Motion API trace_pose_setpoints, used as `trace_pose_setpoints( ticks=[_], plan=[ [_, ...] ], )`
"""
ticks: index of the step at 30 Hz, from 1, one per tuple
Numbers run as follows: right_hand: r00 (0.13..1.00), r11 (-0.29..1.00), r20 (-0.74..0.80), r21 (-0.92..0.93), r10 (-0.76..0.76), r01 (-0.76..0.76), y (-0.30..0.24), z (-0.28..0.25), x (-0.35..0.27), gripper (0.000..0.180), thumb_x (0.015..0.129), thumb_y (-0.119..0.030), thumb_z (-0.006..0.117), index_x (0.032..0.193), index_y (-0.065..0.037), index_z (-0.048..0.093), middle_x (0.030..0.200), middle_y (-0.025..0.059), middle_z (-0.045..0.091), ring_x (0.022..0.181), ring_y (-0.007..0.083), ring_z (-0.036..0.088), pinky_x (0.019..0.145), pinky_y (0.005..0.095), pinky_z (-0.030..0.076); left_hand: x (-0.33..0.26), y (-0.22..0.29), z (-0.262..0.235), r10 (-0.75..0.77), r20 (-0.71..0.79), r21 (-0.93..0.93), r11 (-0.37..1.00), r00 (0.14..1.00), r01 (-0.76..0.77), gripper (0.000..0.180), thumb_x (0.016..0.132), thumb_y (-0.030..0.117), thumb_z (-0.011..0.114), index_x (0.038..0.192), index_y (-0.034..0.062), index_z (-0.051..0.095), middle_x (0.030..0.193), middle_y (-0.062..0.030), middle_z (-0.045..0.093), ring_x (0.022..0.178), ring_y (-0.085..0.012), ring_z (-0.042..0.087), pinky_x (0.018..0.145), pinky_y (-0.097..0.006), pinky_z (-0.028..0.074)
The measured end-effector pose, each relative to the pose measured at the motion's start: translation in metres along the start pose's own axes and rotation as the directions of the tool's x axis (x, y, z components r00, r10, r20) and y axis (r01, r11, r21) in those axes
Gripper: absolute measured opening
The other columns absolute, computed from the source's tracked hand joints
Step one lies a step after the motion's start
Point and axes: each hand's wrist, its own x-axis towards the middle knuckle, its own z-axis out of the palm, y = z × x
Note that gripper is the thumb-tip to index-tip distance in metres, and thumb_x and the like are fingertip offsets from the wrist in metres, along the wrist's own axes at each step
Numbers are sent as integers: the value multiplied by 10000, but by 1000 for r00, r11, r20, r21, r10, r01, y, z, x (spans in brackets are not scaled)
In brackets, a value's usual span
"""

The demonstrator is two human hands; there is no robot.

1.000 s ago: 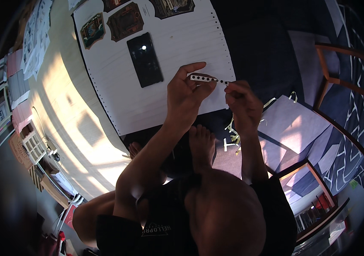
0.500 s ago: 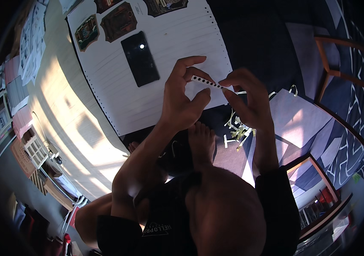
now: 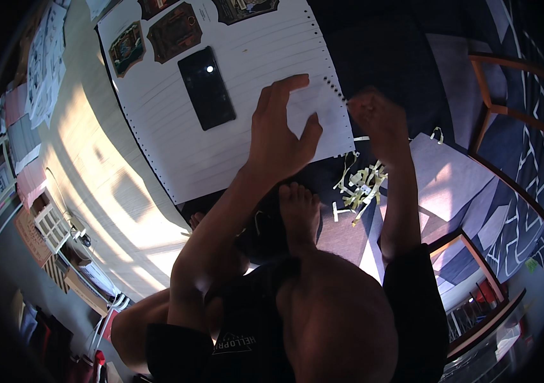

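Observation:
My right hand (image 3: 382, 121) pinches one end of a short white perforated paper strip (image 3: 336, 89) with a row of dark holes. The strip slants up and left over the right edge of a large white sheet (image 3: 272, 54), which has small holes along its sides. My left hand (image 3: 278, 131) is above the sheet, its thumb and forefinger spread apart with nothing between them. A dark phone (image 3: 207, 89) lies flat on the paper, left of that hand. Beyond the phone are several ornate dark cards (image 3: 175, 33).
Below my right hand, torn strips (image 3: 361, 186) lie in a loose pile by my bare foot (image 3: 299, 207). A wooden-framed chair (image 3: 492, 105) stands at the right. Sunlight crosses the pale floor (image 3: 103, 172) at the left, beside shelves and boxes (image 3: 36, 236).
My left hand has let go of the strip and its fingers have spread. My right hand has moved up and slightly right with the strip, which now tilts more steeply.

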Motion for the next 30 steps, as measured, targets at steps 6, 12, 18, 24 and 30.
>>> trace_pose_setpoints(
  ticks=[6,12,18,24,30],
  plan=[
    [978,978,-4,33,208,-208,40,-28,65,192,988,-141,613,1013,33,689,734,5,594,664,75,530,631,258,447,45,-67,33,185,10,324,929,983,-179,404,811,58,685,1205,17,601,1198,-180,637,1153,-358,597,987,-447,479],
    [957,949,57,127,285,-290,61,-25,86,269,966,-199,629,1038,54,690,741,5,583,661,82,519,635,261,440,61,-88,44,262,82,495,827,962,-268,437,856,144,689,1262,25,578,1226,-169,619,1160,-340,579,1032,-465,421],
    [938,930,46,128,342,-345,65,-18,85,275,961,-203,639,1042,54,696,761,11,588,674,81,523,635,264,442,63,-83,50,229,77,595,770,970,-229,489,891,220,669,1333,43,557,1220,-146,599,1159,-310,556,1028,-466,398],
    [939,934,41,101,340,-343,64,-18,88,268,975,-217,644,1002,43,699,730,5,583,649,80,520,612,259,437,67,-84,56,200,90,672,710,976,-208,501,900,286,657,1360,103,580,1231,-117,571,1193,-281,522,1052,-482,371],
    [941,938,27,85,336,-337,63,-15,89,253,987,-210,632,959,33,696,698,3,581,618,78,518,582,250,432,66,-84,57,223,93,711,667,970,-221,463,927,290,639,1375,182,608,1186,-92,562,1160,-255,528,1022,-463,389]
  ],
)
